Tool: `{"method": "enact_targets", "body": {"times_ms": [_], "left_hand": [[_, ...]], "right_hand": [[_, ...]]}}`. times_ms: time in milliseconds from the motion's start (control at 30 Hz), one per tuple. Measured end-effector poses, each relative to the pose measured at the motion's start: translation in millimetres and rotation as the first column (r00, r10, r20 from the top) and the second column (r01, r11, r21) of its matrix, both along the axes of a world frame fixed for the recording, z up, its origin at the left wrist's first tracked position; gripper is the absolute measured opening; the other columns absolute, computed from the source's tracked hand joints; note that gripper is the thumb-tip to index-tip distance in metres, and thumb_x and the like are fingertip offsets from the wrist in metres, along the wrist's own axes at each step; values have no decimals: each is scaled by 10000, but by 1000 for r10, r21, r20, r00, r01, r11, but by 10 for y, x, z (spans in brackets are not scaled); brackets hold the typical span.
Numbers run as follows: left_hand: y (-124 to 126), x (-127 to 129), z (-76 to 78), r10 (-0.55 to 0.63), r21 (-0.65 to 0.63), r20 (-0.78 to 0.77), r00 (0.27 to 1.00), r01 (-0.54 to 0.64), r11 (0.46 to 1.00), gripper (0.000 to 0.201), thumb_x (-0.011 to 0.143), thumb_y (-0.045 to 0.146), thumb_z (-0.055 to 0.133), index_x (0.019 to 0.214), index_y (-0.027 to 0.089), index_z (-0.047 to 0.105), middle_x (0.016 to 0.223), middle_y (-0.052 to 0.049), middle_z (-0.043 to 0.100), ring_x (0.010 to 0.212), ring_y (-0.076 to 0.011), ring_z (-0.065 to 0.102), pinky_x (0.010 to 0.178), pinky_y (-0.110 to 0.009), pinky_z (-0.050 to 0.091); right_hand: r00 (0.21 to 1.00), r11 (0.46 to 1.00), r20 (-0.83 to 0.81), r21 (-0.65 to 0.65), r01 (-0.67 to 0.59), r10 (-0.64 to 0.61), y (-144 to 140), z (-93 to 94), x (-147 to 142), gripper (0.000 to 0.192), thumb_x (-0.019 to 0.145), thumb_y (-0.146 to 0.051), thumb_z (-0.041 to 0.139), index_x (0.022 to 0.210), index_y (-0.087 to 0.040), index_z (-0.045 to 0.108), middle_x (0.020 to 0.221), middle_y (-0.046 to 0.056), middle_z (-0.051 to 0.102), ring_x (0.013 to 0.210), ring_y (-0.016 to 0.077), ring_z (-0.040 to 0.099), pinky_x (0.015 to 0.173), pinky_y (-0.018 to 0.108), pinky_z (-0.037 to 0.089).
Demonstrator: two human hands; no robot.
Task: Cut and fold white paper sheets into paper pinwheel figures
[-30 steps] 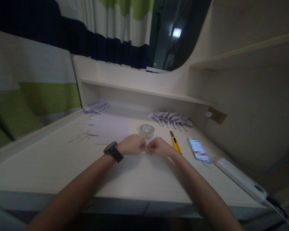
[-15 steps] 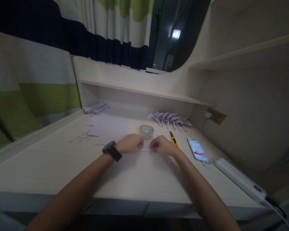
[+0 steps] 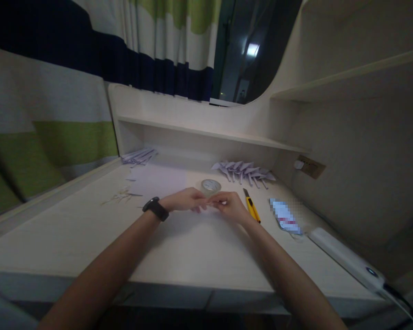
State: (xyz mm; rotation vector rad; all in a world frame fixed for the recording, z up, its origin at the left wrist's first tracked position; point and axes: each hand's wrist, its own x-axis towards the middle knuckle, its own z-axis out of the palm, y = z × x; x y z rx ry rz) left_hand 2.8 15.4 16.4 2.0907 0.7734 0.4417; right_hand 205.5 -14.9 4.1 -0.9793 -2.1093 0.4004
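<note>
Head view: paper strip [image 3: 209, 205] between both hands' fingertips [image 3: 206, 204].

Left hand [image 3: 184, 200] and right hand [image 3: 229, 205] pinch a small paper piece [image 3: 210, 203] together on the desk [image 3: 72, 229], near the tape roll [image 3: 210, 186].

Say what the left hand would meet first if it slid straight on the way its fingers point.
Probably the right hand, which its fingers already nearly touch. The tape roll sits just behind that line, though depth is unclear.
</note>
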Motion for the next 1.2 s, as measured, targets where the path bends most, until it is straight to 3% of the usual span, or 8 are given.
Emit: {"method": "enact_targets", "body": {"times_ms": [100,200,367,467,700,1033,1200], "left_hand": [[-9,27,2,82,134,17,996,-84,987,329,809,393,555,868,94,678,704,-82,682,617,-148,618,572,-230,445],[-43,50,20,109,306,-40,993,-91,948,254,817,298,528,829,113,701,650,-58,680,583,-137,604,556,-216,400],[-133,100,26,185,605,-167,968,-48,795,243,794,230,497,693,152,704,605,-45,660,557,-128,559,516,-225,291],[-184,129,-2,247,701,-234,940,-13,713,235,770,226,495,680,172,705,641,-63,674,577,-150,565,515,-248,267],[-267,164,-50,301,740,-312,901,32,672,244,766,240,484,723,187,718,708,-101,691,650,-203,606,547,-273,316],[-270,147,-6,299,757,-338,892,69,650,205,719,215,500,648,193,691,656,-82,671,625,-205,594,543,-286,298],[-267,132,31,318,764,-324,891,48,644,211,724,223,492,607,186,663,624,-77,654,603,-188,580,519,-281,262]], "right_hand": [[997,996,12,-40,82,-82,27,-38,18,123,776,-169,620,781,-148,742,731,65,717,616,139,595,573,218,408],[993,994,81,-57,91,-86,27,-67,28,156,797,-199,591,788,-139,735,695,54,703,571,120,553,542,207,364],[953,997,291,32,77,-83,-46,-28,32,201,797,-197,547,688,-135,703,564,13,624,515,88,457,518,210,266],[916,999,399,31,31,-41,-91,8,27,206,766,-163,529,620,-139,672,518,-6,581,488,77,409,512,223,228],[837,996,539,51,79,-94,-138,24,-32,183,704,-158,519,588,-167,661,565,30,626,501,104,417,523,253,210],[877,995,479,-96,16,32,-122,103,11,211,691,-142,497,486,-133,547,458,-57,358,481,67,288,511,246,172],[878,996,479,-81,40,4,-107,142,79,212,694,-129,504,489,-134,557,455,-52,370,486,72,287,506,238,183]]}}
